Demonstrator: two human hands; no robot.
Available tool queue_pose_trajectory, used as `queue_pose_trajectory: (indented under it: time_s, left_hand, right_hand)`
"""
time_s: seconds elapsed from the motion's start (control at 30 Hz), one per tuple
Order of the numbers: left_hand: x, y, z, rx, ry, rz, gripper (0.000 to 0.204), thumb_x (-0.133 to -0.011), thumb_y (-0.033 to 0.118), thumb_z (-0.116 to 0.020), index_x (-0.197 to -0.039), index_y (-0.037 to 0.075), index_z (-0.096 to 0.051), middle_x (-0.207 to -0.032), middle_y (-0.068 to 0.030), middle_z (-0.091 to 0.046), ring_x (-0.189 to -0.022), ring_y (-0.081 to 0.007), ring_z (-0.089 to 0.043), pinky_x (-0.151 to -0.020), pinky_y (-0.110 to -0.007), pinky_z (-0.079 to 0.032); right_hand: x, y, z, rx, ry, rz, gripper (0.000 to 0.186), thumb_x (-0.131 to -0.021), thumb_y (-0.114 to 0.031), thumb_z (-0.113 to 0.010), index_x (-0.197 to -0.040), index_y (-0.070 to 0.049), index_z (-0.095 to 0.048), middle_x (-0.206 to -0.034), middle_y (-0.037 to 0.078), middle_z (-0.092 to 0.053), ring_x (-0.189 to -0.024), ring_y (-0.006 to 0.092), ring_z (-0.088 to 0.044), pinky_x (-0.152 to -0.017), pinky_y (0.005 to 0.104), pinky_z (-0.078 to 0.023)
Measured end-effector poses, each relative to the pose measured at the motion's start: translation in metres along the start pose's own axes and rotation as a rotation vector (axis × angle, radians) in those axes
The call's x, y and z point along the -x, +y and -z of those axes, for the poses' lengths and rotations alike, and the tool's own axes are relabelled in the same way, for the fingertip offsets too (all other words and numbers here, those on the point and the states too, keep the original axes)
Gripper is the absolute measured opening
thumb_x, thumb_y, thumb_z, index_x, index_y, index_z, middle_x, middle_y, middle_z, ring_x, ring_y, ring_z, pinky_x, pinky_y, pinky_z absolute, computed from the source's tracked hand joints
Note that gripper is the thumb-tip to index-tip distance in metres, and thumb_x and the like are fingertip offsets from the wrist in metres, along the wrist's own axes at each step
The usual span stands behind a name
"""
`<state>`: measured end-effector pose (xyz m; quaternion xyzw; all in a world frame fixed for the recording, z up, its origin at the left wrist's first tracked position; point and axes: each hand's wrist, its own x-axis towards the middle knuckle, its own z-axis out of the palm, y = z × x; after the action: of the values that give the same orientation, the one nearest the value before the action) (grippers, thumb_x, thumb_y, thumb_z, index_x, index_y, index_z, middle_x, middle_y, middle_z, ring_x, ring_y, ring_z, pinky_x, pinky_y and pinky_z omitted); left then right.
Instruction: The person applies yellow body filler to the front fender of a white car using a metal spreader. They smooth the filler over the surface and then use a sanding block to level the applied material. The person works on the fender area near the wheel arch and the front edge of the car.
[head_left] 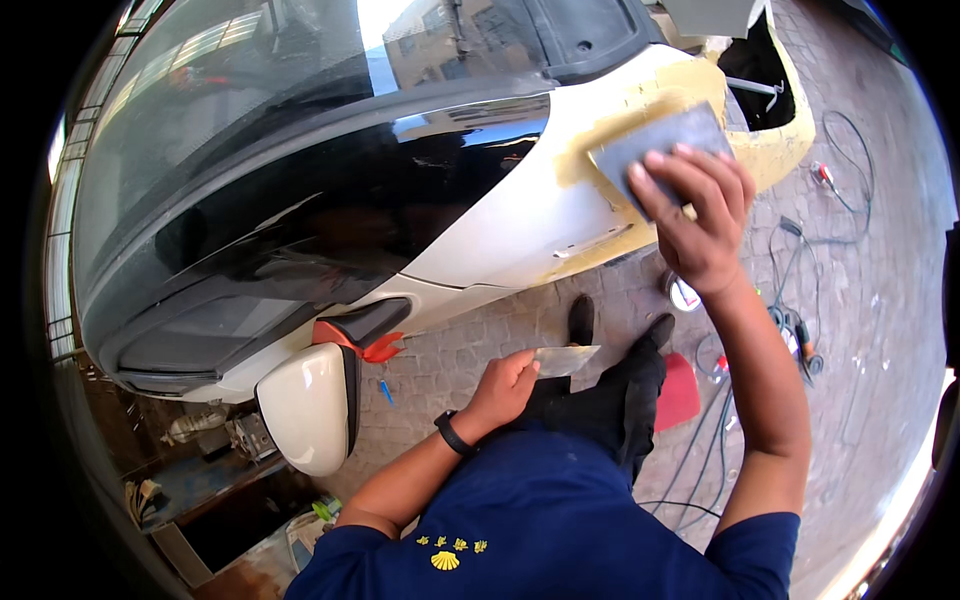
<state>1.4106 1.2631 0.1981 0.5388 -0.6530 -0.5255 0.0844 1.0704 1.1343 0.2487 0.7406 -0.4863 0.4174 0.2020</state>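
Note:
My right hand [705,225] grips a flat grey filler spreader [660,145], fingers bent over its near edge. The spreader lies over the white car panel [505,220], where yellow body filler [690,80] is smeared around the corner; its contact edge is partly blurred. Close to my waist, my left hand [502,390] pinches a second thin spreader [568,359], pale and shiny, between thumb and fingers. That one is away from the car. A black band circles my left wrist.
The white side mirror [305,405] juts out at my left, red material at its base. By my feet stands a round can [682,292], with a red stool [678,392] behind me. Cables and a power tool [806,350] lie on the paved floor. A cluttered bench [215,480] is lower left.

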Motion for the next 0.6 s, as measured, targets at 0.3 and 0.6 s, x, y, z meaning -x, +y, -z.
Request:
queue_pose_trajectory:
  time_s: [0.3,0.6]
  left_hand:
    - [-0.003,0.011,-0.006,-0.013,-0.015,0.053,0.022,-0.109,0.016,-0.054,-0.106,-0.003,-0.065,-0.076,-0.0233,-0.054,-0.065,-0.0223,-0.047,-0.065,-0.038,-0.046]
    - [-0.006,-0.002,-0.018,-0.077,-0.069,0.062,0.022,-0.107,0.015,-0.055,-0.116,0.0,-0.069,-0.084,-0.0282,-0.061,-0.074,-0.0444,-0.058,-0.067,-0.041,-0.049]
  right_hand:
    - [0.063,-0.009,-0.032,-0.088,-0.093,0.12,0.037,-0.087,-0.019,-0.067,-0.122,-0.021,-0.082,-0.129,-0.006,-0.072,-0.118,0.0148,-0.065,-0.109,0.0368,-0.044]
    - [0.143,0.026,-0.01,-0.019,-0.223,0.009,0.042,-0.084,-0.014,-0.072,-0.124,-0.021,-0.081,-0.131,-0.003,-0.071,-0.119,0.0191,-0.066,-0.109,0.0403,-0.046]
